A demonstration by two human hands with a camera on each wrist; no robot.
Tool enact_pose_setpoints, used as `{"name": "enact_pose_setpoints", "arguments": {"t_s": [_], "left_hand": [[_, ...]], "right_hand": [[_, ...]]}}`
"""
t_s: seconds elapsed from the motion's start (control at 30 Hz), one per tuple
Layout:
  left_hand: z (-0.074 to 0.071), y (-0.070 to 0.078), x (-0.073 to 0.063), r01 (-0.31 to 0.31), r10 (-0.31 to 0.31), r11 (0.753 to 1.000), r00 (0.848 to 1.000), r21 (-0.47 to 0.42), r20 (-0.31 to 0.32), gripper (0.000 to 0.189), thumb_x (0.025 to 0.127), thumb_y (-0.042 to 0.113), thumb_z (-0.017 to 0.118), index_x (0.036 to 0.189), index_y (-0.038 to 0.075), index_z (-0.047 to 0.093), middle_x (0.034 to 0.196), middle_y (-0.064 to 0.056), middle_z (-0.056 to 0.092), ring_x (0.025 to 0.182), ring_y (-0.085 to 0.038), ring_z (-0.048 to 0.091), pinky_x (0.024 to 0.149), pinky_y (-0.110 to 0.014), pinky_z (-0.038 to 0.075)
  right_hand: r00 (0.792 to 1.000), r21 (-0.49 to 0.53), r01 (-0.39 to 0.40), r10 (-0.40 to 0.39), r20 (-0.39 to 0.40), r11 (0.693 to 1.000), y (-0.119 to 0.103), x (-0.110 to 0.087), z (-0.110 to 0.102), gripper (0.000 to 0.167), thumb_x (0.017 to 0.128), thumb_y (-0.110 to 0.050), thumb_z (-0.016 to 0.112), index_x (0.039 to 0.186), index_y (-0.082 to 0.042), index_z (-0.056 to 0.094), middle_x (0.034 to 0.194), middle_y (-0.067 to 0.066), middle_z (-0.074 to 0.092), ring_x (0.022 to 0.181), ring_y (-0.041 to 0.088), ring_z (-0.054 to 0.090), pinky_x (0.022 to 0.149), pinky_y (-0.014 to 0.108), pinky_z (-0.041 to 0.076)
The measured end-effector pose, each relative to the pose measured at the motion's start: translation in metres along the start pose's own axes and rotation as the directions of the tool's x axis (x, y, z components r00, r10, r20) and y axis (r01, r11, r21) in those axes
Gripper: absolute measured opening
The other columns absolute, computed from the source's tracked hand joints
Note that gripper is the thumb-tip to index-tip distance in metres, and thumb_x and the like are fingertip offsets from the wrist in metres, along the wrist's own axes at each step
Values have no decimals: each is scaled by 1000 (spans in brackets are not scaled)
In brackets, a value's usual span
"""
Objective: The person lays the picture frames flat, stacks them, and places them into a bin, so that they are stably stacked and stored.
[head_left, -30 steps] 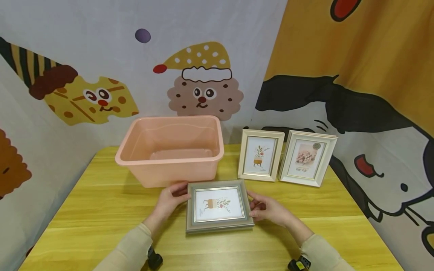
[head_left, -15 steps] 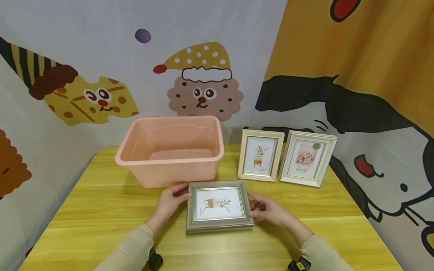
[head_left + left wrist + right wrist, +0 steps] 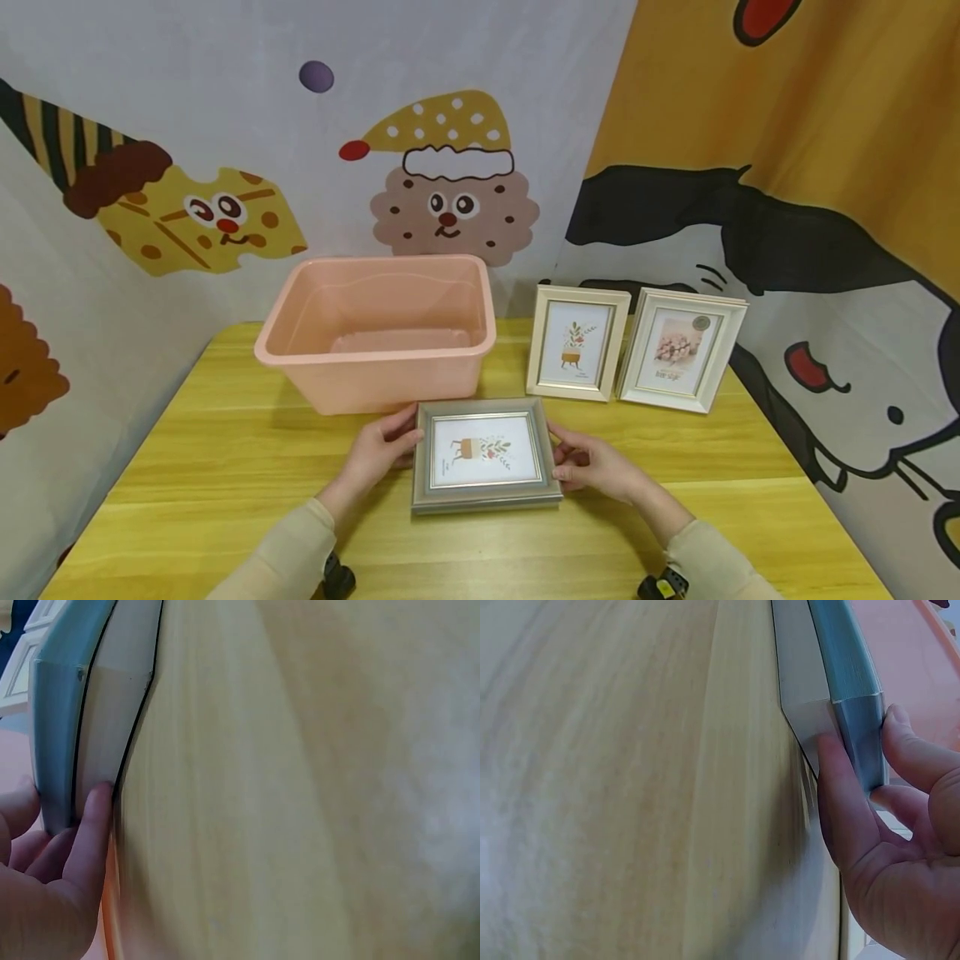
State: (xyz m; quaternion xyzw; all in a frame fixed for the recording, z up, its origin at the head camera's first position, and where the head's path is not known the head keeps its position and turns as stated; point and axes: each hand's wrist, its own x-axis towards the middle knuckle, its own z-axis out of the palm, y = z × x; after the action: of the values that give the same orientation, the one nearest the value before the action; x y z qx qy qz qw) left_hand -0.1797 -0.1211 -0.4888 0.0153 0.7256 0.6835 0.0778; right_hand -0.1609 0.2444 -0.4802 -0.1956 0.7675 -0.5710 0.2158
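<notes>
A grey-silver picture frame (image 3: 486, 496) lies face up in front of me, its plant print turned sideways. My left hand (image 3: 375, 450) grips its left edge, thumb on the front border and fingers along the side. At the opposite edge, my right hand (image 3: 596, 467) holds it between thumb and fingers. The left wrist view shows the frame's blue-grey side (image 3: 60, 720) above a pale, deep back, with a fingertip against that back. In the right wrist view the thumb sits on the front rim of the blue-grey moulding (image 3: 859, 720), with other fingers along the side and back.
A pink plastic tub (image 3: 390, 383) stands right behind the held frame, to the left. Back right, a cream picture frame (image 3: 534, 350) and a white picture frame (image 3: 637, 354) stand upright side by side. A printed cloth (image 3: 285, 125) hangs behind the wooden table (image 3: 187, 467).
The fingers of my left hand have shifted slightly at the frame's left edge, and a lower finger now shows beneath the thumb. The frame and right hand stay almost in place.
</notes>
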Motion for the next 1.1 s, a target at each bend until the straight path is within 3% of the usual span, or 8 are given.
{"name": "enact_pose_setpoints", "arguments": {"t_s": [0.2, 0.33, 0.57, 0.73, 0.9, 0.97, 1.1], "left_hand": [[0, 0, -1, 10, -10, 1000, 1000, -7, 4, 54, 93, 1, 66, 144, 0, 47, 139, -24, 51, 97, -25, 67, 71, -40, 61], [-2, 0, -2, 1, -1, 1000, 1000, 5, 17, 56, 93, 2, 67, 145, 1, 46, 139, -25, 50, 102, -29, 66, 74, -40, 61], [-9, 6, -7, -85, 89, 985, 996, 149, -20, 51, 90, 5, 72, 138, -2, 55, 129, -25, 60, 100, -30, 67, 78, -32, 59], [-16, 14, -14, -128, 134, 974, 991, 188, -20, 49, 89, 6, 73, 134, -3, 58, 119, -23, 66, 99, -30, 66, 78, -30, 59], [-22, 23, -19, -193, 193, 947, 981, 257, 28, 48, 89, 11, 74, 133, -2, 60, 118, -19, 68, 104, -31, 65, 82, -26, 57], [-23, 26, -19, -228, 221, 935, 974, 273, 54, 48, 89, 12, 75, 132, -3, 60, 118, -18, 68, 105, -32, 65, 85, -29, 56], [-22, 33, -22, -280, 262, 909, 960, 308, 98, 50, 88, 11, 76, 133, -3, 59, 118, -17, 69, 110, -34, 64, 95, -43, 52]], "right_hand": [[1000, 4, -6, 6, 5, 1000, 1, 0, -1, 79, 93, -7, 69, 154, 4, 20, 106, 20, 55, 92, 27, 59, 78, 39, 60], [999, -6, 31, -31, 9, 1000, 2, 0, -3, 78, 93, -6, 68, 153, 7, 20, 109, 22, 55, 93, 25, 60, 79, 39, 60], [987, -111, 127, -137, -82, 986, -1, -7, -18, 68, 94, -5, 66, 147, 14, 28, 117, 34, 56, 100, 25, 63, 83, 34, 58], [957, -270, 171, -225, -183, 947, -8, -13, -38, 58, 95, -6, 66, 144, 11, 40, 118, 26, 63, 103, 22, 64, 86, 27, 55], [922, -319, 170, -265, -284, 933, -19, -22, -65, 54, 94, -2, 65, 143, 9, 44, 120, 25, 64, 106, 20, 64, 88, 19, 51], [907, -335, 170, -280, -316, 927, -24, -26, -77, 54, 95, -2, 65, 143, 10, 43, 121, 27, 63, 108, 20, 64, 89, 17, 50], [876, -403, 130, -295, -381, 906, -35, -33, -101, 55, 96, -6, 65, 146, 6, 42, 123, 25, 63, 109, 6, 61, 90, 11, 47]]}}
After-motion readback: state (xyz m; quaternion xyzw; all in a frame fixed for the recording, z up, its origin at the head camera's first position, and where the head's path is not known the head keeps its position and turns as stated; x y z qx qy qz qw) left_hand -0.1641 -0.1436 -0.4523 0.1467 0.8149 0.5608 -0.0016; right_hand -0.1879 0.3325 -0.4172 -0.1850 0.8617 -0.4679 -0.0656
